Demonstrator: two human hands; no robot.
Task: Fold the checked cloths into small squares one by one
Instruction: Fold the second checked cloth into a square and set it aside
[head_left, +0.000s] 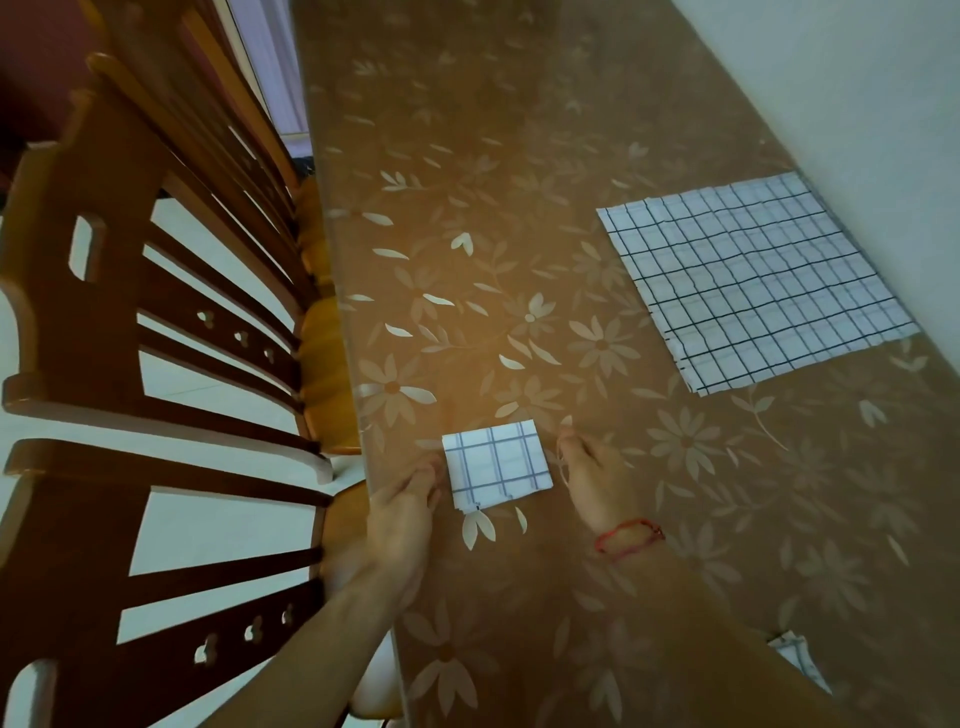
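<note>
1. Head view, the step: the folded checked cloth (496, 464) lay as a small square near the left edge of the table (519, 208), close to you. I judged this one finished, or at its last pressing.
2. Head view, your hands: your left hand (402, 512) had its fingertips at the square's near-left edge. I could not tell whether they pinched it or only pressed. Your right hand (592, 478), above a red string bracelet (628, 538), sat just beside the right edge, its fingers loosely bent and holding nothing.
3. Head view, next move: the flat checked cloth (753, 283) lay spread well apart, far right by the wall (857, 104). It would call for a long reach and a drag nearer. Another bit of cloth (797, 662) peeked past your right forearm.
4. Head view, surface and room: the table wore a glossy brown floral cover, and wooden chairs (156, 312) stood along its left side.
</note>
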